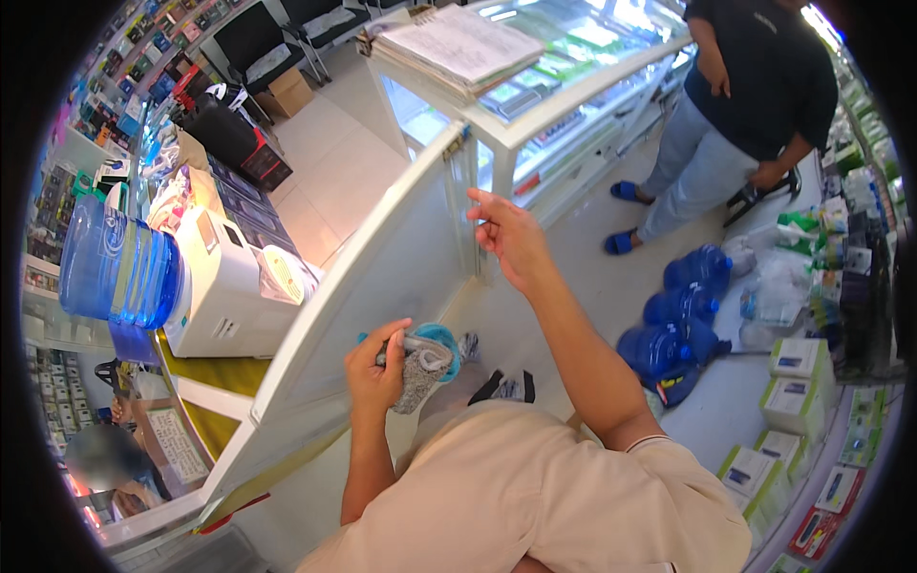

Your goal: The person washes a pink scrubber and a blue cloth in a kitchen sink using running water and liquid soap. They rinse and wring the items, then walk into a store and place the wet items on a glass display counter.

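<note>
My left hand point(374, 371) is closed around a bunched grey cloth point(418, 380), low in front of my body. Against the cloth sits a round teal thing point(442, 344), gripped with it; its kind is hard to make out. Farther forward and to the right, my right hand point(513, 237) is raised with nothing in it, index finger stretched out and the others partly bent. Its fingertips come close to the upright edge of a white swing panel point(382, 253), which stands slanted on my left. Whether they touch it I cannot tell.
A glass display counter point(583, 86) carries a large paper pad point(458, 46). On the right stand another person point(735, 115), blue water jugs point(669, 329) on the floor and boxed goods point(798, 396). A white water dispenser point(224, 286) with a blue bottle point(119, 267) is at left.
</note>
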Available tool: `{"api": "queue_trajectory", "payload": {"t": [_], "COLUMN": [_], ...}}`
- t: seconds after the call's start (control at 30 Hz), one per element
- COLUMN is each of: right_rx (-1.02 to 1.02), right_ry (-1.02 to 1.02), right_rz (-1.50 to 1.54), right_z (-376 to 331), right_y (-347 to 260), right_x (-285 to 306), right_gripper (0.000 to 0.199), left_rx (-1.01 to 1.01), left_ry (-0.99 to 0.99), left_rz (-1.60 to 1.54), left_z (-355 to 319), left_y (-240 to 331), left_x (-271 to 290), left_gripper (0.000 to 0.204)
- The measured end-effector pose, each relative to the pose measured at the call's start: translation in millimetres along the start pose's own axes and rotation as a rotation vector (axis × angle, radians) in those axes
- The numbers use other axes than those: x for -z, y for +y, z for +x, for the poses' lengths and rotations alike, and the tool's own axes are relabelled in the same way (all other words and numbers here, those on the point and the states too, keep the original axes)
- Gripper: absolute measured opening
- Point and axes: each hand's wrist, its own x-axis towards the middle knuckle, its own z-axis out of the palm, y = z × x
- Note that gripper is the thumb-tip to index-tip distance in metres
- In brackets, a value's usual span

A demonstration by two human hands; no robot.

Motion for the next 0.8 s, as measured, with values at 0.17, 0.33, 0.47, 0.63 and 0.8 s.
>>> {"api": "queue_trajectory", "payload": {"t": [0.17,0.33,0.47,0.63,0.8], "right_rx": [0.09,0.45,0.298,0.353,0.321], "right_ry": [0.185,0.22,0.135,-0.017,-0.183], "right_rz": [-0.322,-0.762,-0.575,-0.809,-1.121], "right_z": [90.7,99.6,113.5,168.6,223.6], "right_y": [-10.5,11.8,19.1,15.7,3.0], "right_x": [-27.1,-21.0,-25.7,-74.3,-160.7], "right_gripper": [0.032,0.036,0.038,0.04,0.037], "left_rx": [-0.141,-0.179,-0.096,0.008,0.204], "left_ry": [-0.026,-0.132,-0.186,-0.228,-0.286], "left_rz": [-0.124,-0.242,-0.252,-0.075,0.301], "left_z": [63.3,98.6,119.1,143.4,242.0], "left_y": [-1.8,0.7,-1.7,-19.3,-64.8], "left_x": [-19.7,-41.9,-55.6,-69.5,-86.3], "left_gripper": [0.017,0.019,0.017,0.021,0.034]}}
